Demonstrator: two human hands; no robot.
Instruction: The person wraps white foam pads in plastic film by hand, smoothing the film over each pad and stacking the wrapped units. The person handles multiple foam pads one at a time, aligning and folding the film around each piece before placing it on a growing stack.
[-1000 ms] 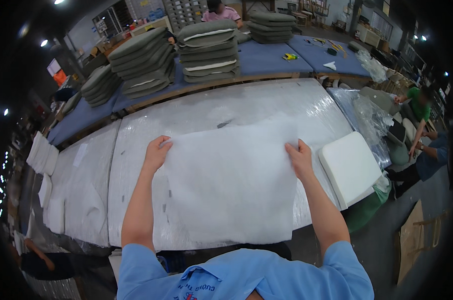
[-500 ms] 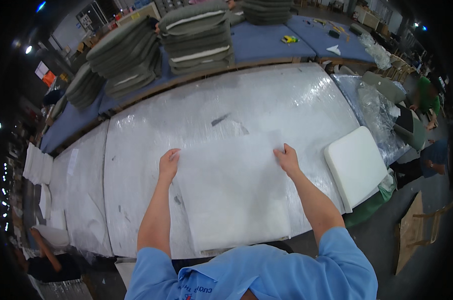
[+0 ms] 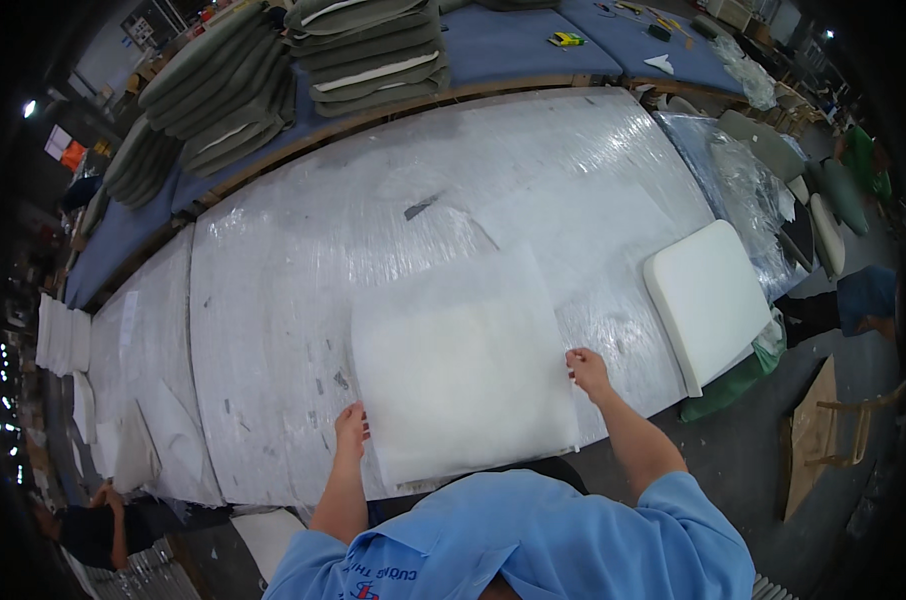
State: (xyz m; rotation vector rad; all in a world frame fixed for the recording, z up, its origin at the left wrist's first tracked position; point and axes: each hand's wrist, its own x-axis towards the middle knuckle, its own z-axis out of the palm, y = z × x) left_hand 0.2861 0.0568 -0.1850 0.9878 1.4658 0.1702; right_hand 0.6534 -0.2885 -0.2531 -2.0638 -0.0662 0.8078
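A thin, see-through white sheet [image 3: 443,278] lies over a cream square pad [image 3: 463,385] on the table in front of me. The sheet reaches past the pad's far edge. My left hand [image 3: 351,430] is at the sheet's left edge, with loosely bent fingers that hold nothing I can see. Beside the right edge, my right hand [image 3: 588,373] has its fingers partly spread and nothing visible in them. Whether the fingertips touch the sheet is too fine to tell.
A thick white cushion pad [image 3: 713,300] lies at the table's right edge. Grey-green cushions [image 3: 373,60] stand in stacks on a blue padded table [image 3: 513,50] beyond the plastic-wrapped table [image 3: 303,230]. A person [image 3: 98,530] works at lower left; another person's arm [image 3: 863,305] shows at right.
Both hands have come from the sheet's far corners nearer to me along its sides, letting the corners go. The sheet now lies flatter over the pad. The head view has shifted slightly.
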